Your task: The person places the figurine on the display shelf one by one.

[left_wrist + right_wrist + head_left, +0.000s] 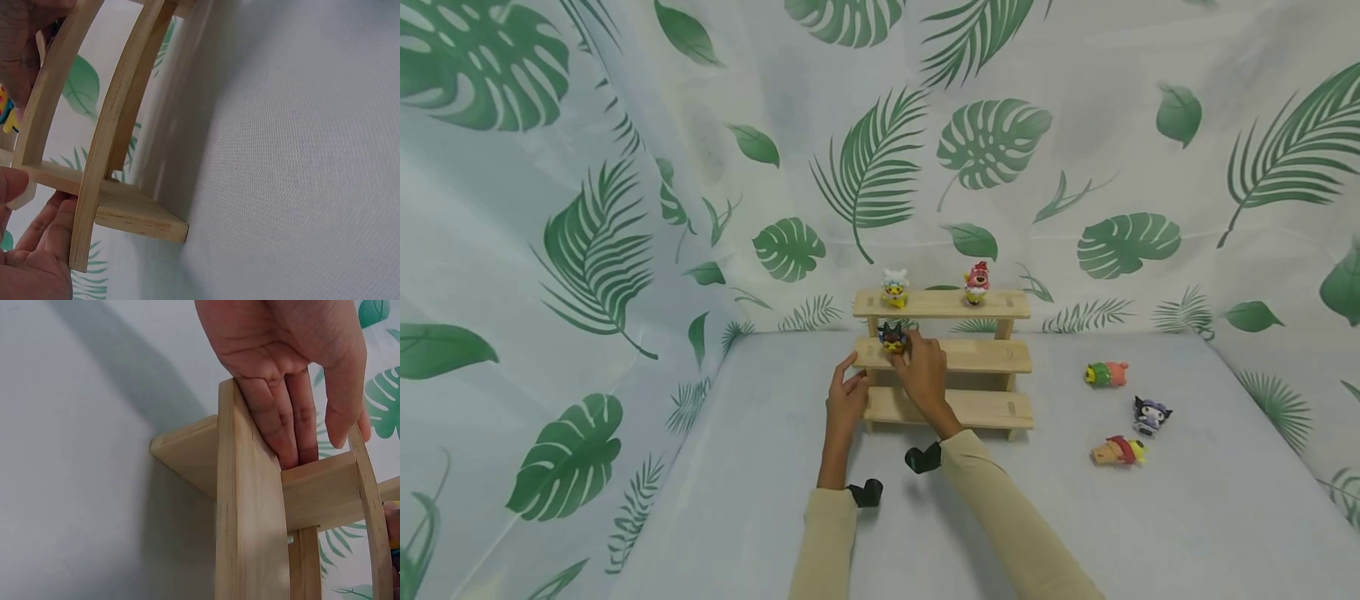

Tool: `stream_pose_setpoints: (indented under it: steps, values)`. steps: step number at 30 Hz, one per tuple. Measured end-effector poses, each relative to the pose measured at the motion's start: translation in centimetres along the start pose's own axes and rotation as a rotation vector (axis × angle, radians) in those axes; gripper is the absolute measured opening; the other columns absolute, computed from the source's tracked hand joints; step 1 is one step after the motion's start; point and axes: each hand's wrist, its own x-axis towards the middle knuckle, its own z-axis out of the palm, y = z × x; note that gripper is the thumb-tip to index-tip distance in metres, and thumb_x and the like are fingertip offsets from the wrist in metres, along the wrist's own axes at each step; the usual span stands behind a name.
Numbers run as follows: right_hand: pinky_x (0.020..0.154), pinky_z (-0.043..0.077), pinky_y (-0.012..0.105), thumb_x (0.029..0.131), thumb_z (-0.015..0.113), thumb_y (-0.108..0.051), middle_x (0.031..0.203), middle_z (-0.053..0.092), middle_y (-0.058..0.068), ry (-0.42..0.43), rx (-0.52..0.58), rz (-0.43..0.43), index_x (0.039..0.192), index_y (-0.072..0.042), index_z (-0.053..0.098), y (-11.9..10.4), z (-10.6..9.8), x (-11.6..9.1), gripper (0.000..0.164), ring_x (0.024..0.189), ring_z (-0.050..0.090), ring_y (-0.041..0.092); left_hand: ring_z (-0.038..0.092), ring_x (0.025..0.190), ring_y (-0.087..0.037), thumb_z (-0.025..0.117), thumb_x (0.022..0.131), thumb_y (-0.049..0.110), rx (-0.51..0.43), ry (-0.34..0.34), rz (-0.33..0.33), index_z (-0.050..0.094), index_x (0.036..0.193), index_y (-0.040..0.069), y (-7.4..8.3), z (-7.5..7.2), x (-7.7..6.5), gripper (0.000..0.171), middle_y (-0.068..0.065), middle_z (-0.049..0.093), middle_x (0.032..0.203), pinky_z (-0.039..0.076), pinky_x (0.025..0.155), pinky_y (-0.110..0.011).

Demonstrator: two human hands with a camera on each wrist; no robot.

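Observation:
My right hand (927,373) pinches a small yellow figurine with a dark eared hood (892,336) at the left part of the middle tier. The figurine looks upright, its lower part partly covered by fingers. With thumb and fingers, my left hand (847,396) holds the left end of the same tier of a three-tier wooden display stand (981,356). On the top tier stand a white-hooded yellow figurine (895,289) at the left and a figurine with a pink-red hood (976,285) toward the right. The left wrist view shows fingers (56,234) around the stand's end.
Right of the stand, several figurines lie on the pale cloth (737,517): a green and pink one (1107,374), a purple and black one (1151,415), and a tan one with red and yellow (1120,451). A leaf-printed curtain (917,242) hangs behind the stand.

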Motion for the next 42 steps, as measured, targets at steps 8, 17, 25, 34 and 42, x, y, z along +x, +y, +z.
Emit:
stream_pose_setpoints:
  steps: [8,17,25,34,42]
  values:
    - [0.095,0.044,0.056,0.080,0.081,-0.022,0.107,0.070,0.018,-0.013,0.078,0.020,0.123,-0.003,0.065,0.1,-0.4,-0.4,0.050,0.104,0.060,0.041,0.066,0.110,-0.027,0.059,0.098,0.020,-0.012,-0.013,0.014,0.047,0.143,0.036,0.2,-0.2,0.0,0.049,-0.009,0.068,0.126,0.049,0.071,-0.025]
    - [0.091,0.044,0.053,0.085,0.075,-0.014,0.113,0.068,0.018,-0.011,0.191,0.036,0.122,-0.002,0.064,1.1,-1.9,-2.2,0.041,0.104,0.059,0.037,0.065,0.113,-0.024,0.060,0.098,0.020,0.009,-0.005,0.035,0.047,0.143,0.035,-0.1,-0.3,-0.3,0.049,-0.009,0.068,0.125,0.051,0.081,-0.032]
    - [0.067,0.052,0.019,0.094,0.061,-0.001,0.087,0.072,0.020,0.168,0.568,-0.081,0.104,0.007,0.068,3.1,-3.3,-3.5,0.014,0.073,0.068,0.034,0.066,0.112,-0.023,0.059,0.098,0.019,0.004,0.006,0.028,0.047,0.143,0.034,-0.1,-0.3,-0.4,0.049,-0.010,0.068,0.124,0.050,0.078,-0.029]
    - [0.059,0.049,0.016,0.095,0.056,0.004,0.084,0.067,0.033,0.278,0.608,0.035,0.105,0.014,0.065,3.2,-8.0,-5.1,0.017,0.067,0.061,0.044,0.066,0.111,-0.023,0.059,0.097,0.019,-0.005,0.014,0.022,0.048,0.142,0.034,0.2,-0.3,-0.2,0.049,-0.010,0.069,0.124,0.050,0.079,-0.029]
    - [0.057,0.049,0.016,0.095,0.055,0.001,0.086,0.065,0.030,0.460,0.552,0.236,0.105,0.013,0.066,6.8,-11.6,-6.5,0.018,0.061,0.063,0.019,0.067,0.104,-0.021,0.059,0.097,0.019,-0.008,0.003,0.012,0.048,0.142,0.034,0.1,-0.1,0.0,0.049,-0.008,0.069,0.123,0.049,0.073,-0.025]
